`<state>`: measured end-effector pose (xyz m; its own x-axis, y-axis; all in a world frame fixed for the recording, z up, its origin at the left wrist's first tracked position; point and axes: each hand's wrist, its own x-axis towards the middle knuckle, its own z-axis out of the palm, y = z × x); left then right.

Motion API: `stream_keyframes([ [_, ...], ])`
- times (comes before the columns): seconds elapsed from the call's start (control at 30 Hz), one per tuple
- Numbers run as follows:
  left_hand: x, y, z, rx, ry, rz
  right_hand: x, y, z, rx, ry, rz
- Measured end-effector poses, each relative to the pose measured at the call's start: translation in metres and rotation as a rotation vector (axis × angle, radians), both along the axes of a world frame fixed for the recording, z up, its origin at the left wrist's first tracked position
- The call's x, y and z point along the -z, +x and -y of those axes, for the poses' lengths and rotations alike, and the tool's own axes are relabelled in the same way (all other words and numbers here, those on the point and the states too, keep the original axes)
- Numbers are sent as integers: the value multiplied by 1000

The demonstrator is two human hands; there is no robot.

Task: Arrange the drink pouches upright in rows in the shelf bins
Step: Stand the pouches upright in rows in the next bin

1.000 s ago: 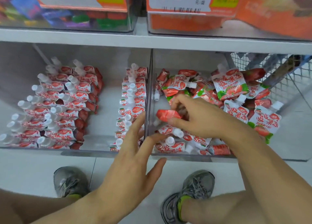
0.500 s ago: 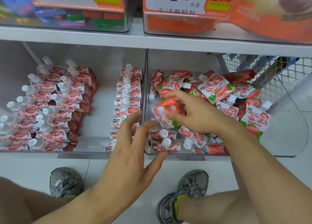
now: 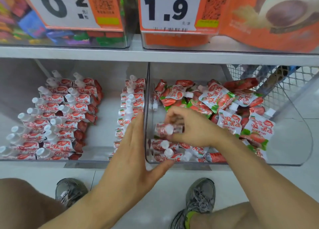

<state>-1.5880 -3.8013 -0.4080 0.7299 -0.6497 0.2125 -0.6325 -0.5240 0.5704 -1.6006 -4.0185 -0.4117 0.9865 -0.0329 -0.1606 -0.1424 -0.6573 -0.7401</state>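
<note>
- The right hand (image 3: 193, 127) is inside the right bin (image 3: 293, 142), its grip closed round one drink pouch (image 3: 168, 129) held with the white cap toward the camera. Turned that way, it matches the two pouches already standing at the bin's front left corner.
- That started row (image 3: 164, 150) sits just below the held pouch, against the bin's left wall. My guess is the held one goes directly behind it, so the row grows backward from the front lip.
- The left hand (image 3: 136, 151) holds nothing. Its fingers are straight and lie along the clear divider (image 3: 146, 108) between the two bins, with the thumb reaching across the right bin's front edge (probably bracing the bin, or keeping the front pouches from tipping; I cannot tell which).
- The loose heap (image 3: 219, 99) of pouches fills the back and right of the same bin, lying flat and pointing every way. That is the stock waiting to be sorted, so most of this bin remains to do.
- The left bin (image 3: 20, 84) shows the target: two tidy rows (image 3: 57, 118) on its left side, caps leaning the same way, and a single row (image 3: 129, 108) tight against the divider.
- The middle of the left bin is bare floor, so there is room for more rows.
</note>
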Motion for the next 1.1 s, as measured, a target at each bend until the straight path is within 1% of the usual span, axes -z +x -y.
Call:
stream_keyframes([
  [0.07,7,-2,-3,-4,16,-15,-1,1,2,42,-47,-1],
  [0.13,11,-1,-3,-26,-1,-16,-5,4,0,77,-10,-8],
  [0.17,12,1,-3,-30,-16,-26,-6,6,-2,46,-23,-38],
  [0.27,13,3,-4,-34,-38,-45,-8,8,-5,-110,-155,-136],
  [0.4,13,4,-3,-16,-30,-39,-16,13,-6,-172,-175,-257],
  [0.43,12,5,-3,-15,-26,-32,-18,16,-5,-192,-170,-288],
  [0.53,12,5,-2,-20,-37,-30,-24,20,6,-281,-52,-388],
  [0.57,13,5,-2,-17,-39,-29,-26,19,10,-273,-40,-390],
  [0.6,13,5,-3,-13,-38,-27,-28,19,14,-220,-36,-351],
  [0.63,14,5,-3,-9,-34,-24,-30,20,17,-109,-45,-245],
  [0.7,14,4,-4,0,-32,-18,-32,26,25,154,-140,97],
  [0.73,14,4,-4,4,-33,-18,-33,31,29,226,-214,213],
  [0.77,15,3,-4,5,-30,-22,-33,36,33,237,-296,249],
  [0.8,14,3,-5,1,-24,-29,-29,41,38,205,-384,212],
  [0.87,14,2,-5,-4,-24,-38,-17,50,43,112,-544,63],
  [0.9,14,3,-4,1,-29,-37,-11,54,44,102,-587,56],
  [0.97,14,3,-4,9,-32,-37,-7,58,43,122,-618,151],
  [1.07,13,4,-3,11,-35,-36,-21,56,36,134,-666,301],
  [1.1,13,4,-3,14,-37,-28,-26,53,33,134,-675,323],
])
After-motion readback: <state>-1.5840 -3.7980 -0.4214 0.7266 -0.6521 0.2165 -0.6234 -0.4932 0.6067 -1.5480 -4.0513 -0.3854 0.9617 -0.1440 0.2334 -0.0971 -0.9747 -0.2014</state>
